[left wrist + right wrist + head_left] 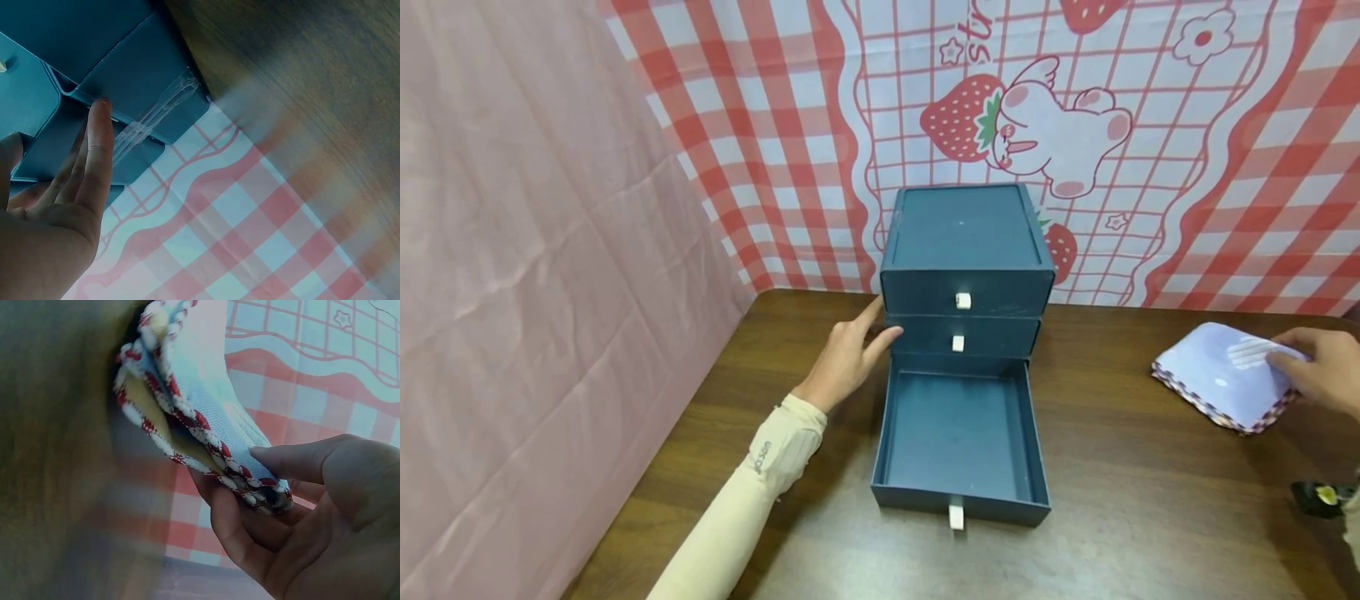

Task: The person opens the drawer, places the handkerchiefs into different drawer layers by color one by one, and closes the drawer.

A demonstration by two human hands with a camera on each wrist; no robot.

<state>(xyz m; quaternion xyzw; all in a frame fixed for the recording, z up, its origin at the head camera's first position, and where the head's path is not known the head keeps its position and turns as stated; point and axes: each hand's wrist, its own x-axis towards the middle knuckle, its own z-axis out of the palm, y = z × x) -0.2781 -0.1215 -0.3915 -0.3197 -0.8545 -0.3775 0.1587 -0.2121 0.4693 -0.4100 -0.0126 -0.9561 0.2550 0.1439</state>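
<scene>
A dark blue three-drawer box (967, 225) stands at the back of the table, its bottom drawer (955, 429) pulled far out with nothing inside. My left hand (844, 357) reaches to the left side of the box, its fingers extended along the side wall and its thumb by the middle drawer. In the left wrist view, the straight fingers (99, 150) lie against the box near its taped side. On the right, my right hand (1326, 367) pinches the corner of a folded pale blue cloth (1213, 371) with a red-and-white braided edge, thumb on top and fingers beneath.
White pull tabs (957, 517) stick out from the drawer fronts. The wooden table (1105, 467) meets a red checked strawberry curtain (805, 150) behind and a pink cloth (550, 292) on the left. A small black object (1311, 500) shows by the right wrist.
</scene>
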